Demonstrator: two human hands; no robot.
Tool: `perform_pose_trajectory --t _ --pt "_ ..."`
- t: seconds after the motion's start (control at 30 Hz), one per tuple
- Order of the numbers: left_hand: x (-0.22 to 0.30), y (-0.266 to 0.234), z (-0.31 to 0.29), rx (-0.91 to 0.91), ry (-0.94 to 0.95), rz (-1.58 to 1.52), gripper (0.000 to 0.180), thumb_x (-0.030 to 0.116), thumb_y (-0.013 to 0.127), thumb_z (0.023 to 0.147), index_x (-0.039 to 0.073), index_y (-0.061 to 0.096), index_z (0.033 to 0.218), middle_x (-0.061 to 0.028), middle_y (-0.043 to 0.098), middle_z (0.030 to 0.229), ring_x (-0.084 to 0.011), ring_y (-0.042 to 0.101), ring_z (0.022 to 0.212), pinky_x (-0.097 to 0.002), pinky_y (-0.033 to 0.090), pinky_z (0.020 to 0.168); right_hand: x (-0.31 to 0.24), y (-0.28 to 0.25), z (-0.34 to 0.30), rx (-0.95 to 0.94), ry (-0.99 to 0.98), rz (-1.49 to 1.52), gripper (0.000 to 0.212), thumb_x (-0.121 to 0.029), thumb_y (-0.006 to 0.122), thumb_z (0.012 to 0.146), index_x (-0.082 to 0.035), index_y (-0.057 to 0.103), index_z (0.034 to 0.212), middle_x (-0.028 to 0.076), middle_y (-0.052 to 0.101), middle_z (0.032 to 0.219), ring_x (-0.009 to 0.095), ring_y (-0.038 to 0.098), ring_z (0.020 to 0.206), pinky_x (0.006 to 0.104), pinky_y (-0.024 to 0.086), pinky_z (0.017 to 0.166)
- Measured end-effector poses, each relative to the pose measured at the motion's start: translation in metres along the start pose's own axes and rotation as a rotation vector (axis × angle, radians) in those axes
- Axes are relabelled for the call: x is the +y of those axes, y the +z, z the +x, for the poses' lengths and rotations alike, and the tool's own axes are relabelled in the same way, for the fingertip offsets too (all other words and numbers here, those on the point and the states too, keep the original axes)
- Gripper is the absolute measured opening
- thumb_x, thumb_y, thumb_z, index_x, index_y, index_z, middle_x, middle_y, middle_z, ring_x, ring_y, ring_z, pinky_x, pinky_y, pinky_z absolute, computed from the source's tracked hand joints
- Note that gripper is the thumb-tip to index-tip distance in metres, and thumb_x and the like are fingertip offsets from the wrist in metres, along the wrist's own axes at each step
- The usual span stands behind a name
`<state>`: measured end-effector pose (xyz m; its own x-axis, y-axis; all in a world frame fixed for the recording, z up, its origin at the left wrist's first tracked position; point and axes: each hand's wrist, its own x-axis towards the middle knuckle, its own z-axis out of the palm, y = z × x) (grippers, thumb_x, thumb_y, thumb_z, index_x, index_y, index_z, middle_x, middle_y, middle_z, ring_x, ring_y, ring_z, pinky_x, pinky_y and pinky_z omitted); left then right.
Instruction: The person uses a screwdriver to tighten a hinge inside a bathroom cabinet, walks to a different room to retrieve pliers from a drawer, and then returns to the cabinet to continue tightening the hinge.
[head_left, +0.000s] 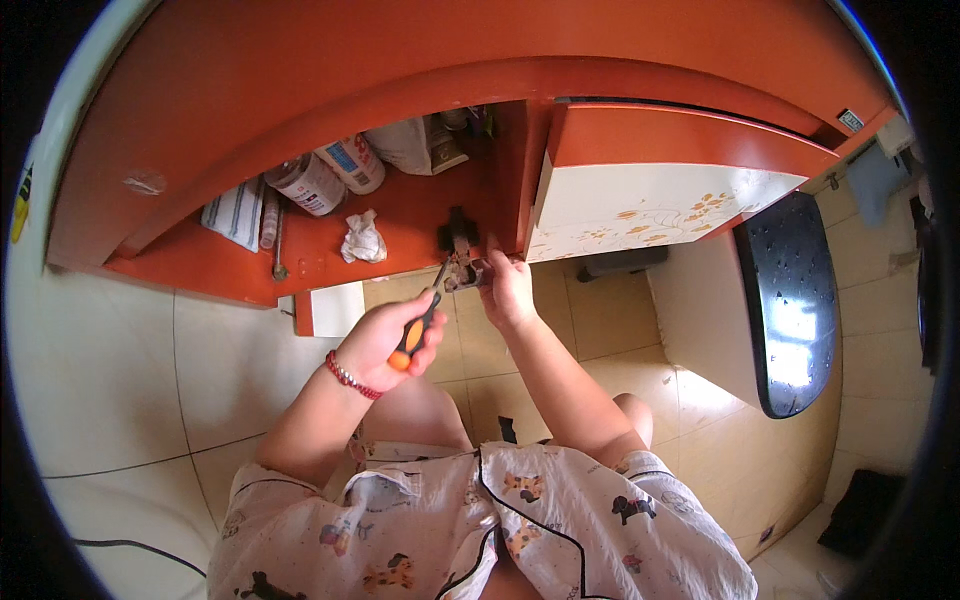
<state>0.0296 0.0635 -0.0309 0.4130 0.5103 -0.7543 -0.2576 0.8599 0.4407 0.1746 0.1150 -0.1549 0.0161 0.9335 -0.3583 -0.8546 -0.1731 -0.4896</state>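
Note:
My left hand [390, 340], with a red beaded bracelet at its wrist, is wrapped round the orange and black handle of a screwdriver [414, 335]. The shaft slants up and away to a small, worn metal fitting [463, 273] that looks like a cabinet hinge, at the front edge of the red cabinet's floor [400, 235]. Thumb and fingers of my right hand [508, 290] pinch the fitting's right side and partly hide it. Just beyond lies a dark patch or part [458, 228]. Exactly where the screwdriver's tip touches cannot be made out.
Inside the cabinet stand white bottles [352, 163], a crumpled white tissue [363, 238] and a striped cloth [235, 215]. A white flowered panel [660, 210] borders the opening on the right. Farther right is a bin-like object with a wet black top [795, 300].

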Motion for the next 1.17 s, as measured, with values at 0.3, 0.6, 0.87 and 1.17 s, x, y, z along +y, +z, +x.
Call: perform_pose_trajectory --t 0.3,0.6,0.87,1.17 --pt "-0.039 -0.037 0.006 0.238 0.436 0.573 0.026 0.026 0.046 0.088 0.0 0.051 0.083 -0.0029 0.046 0.054 -0.0082 0.038 0.034 -0.0202 0.027 0.032 -0.005 -0.006 -0.038 0.172 0.039 -0.592 0.021 -0.02 0.055 0.083 0.0 0.053 0.084 0.007 0.059 0.076 0.014 0.054 0.061 0.0259 0.046 0.059" --pt "-0.037 -0.049 0.007 0.366 0.595 0.442 0.026 0.026 0.047 0.088 0.001 0.049 0.081 -0.0017 0.045 0.053 -0.0071 0.038 0.034 -0.0198 0.027 0.03 -0.018 0.049 -0.034 -0.079 -0.899 -1.828 0.035 -0.021 0.058 0.078 0.006 0.044 0.096 0.019 0.054 0.081 0.033 0.053 0.074 0.0384 0.045 0.068" --pt "-0.042 -0.062 0.003 0.305 0.55 0.649 0.03 0.028 0.045 0.088 -0.001 0.052 0.08 -0.0009 0.045 0.053 -0.0063 0.038 0.034 -0.0209 0.03 0.032 -0.015 0.055 -0.02 -0.092 -0.669 -1.975 0.025 -0.018 0.048 0.082 0.005 0.045 0.091 0.023 0.055 0.071 0.038 0.055 0.064 0.042 0.047 0.059" --pt "-0.044 -0.032 0.051 0.309 0.488 0.515 0.028 0.031 0.047 0.087 0.004 0.054 0.083 -0.0027 0.046 0.052 -0.009 0.04 0.035 -0.0228 0.032 0.034 -0.018 0.046 -0.022 -0.113 -0.833 -1.882 0.029 -0.022 0.054 0.078 0.005 0.049 0.089 0.026 0.056 0.073 0.037 0.057 0.063 0.041 0.048 0.056"
